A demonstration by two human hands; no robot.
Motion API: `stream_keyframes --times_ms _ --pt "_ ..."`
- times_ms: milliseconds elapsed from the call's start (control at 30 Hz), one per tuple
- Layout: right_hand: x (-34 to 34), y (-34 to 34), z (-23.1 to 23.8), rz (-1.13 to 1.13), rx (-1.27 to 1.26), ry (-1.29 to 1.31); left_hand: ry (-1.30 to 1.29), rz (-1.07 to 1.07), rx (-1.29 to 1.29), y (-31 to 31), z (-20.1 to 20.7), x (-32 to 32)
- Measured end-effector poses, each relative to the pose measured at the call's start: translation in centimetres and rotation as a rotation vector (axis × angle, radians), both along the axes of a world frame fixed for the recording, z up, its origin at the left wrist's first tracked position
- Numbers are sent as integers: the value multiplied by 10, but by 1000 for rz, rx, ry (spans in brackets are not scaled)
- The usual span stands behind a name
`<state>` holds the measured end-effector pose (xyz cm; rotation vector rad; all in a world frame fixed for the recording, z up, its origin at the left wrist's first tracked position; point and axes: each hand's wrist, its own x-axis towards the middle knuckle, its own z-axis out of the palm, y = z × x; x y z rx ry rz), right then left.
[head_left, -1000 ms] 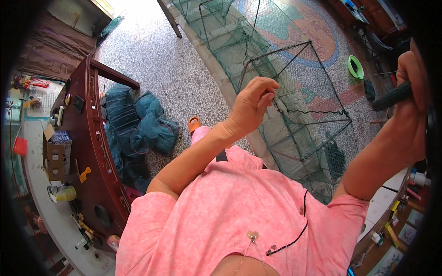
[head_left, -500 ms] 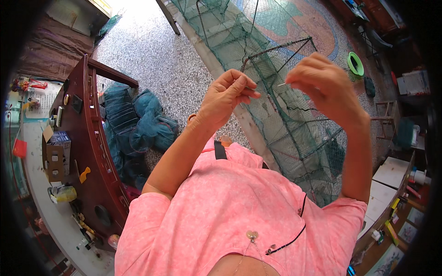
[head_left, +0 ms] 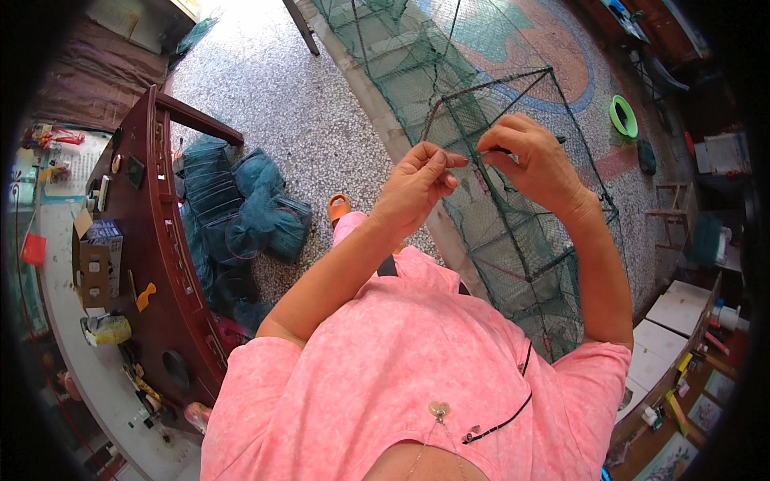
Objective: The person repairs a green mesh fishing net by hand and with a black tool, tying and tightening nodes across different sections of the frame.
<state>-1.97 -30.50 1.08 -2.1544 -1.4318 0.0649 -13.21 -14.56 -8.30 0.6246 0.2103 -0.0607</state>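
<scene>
My left hand [head_left: 415, 188] is raised in front of me, thumb and forefinger pressed together on something too small to make out. Just to its right, my right hand [head_left: 536, 160] is closed with its fingertips pinched and pointing toward the left. What it grips is hidden by the fingers. A small gap separates the two hands. Below and beyond them, a long green mesh net trap [head_left: 513, 232] with dark rod frames stretches over the floor. One rectangular frame [head_left: 497, 84] of it stands up behind the hands.
Bundled teal nets [head_left: 265, 204] lie on the speckled floor [head_left: 321, 132] at left, beside a dark red wooden table [head_left: 172, 280]. An orange slipper [head_left: 339, 208] shows on my foot. A green basin [head_left: 623, 117] and small wooden stool [head_left: 670, 200] stand at right, near white-topped cabinets [head_left: 666, 329].
My right hand has moved down and left, closer to my left hand. The thin pale stick at its fingertips no longer shows. My left hand has shifted slightly right, and the orange slipper has come into view.
</scene>
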Motion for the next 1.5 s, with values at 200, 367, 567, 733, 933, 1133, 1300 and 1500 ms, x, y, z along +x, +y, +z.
stream_keyframes --times_ms 200,367,567,733,933,1133,1300,1500 --pt "-13 15 -4 24 124 245 31 3 -220 -8 -13 4" --pt "-15 24 -18 -9 102 153 1 25 -194 -15 -18 6" --pt "-24 26 -10 -41 179 -130 -77 56 -158 -26 -19 12" --pt "-49 44 9 184 384 -1 40 213 -26 -35 33 2" --pt "-60 49 69 221 637 370 -326 341 911 -27 27 4" --pt "-28 20 113 53 908 620 -441 179 1016 -8 22 5" --pt "2 -8 116 148 883 501 -263 84 633 6 32 7" --pt "-1 -4 54 -93 173 -78 -175 108 237 29 26 14"
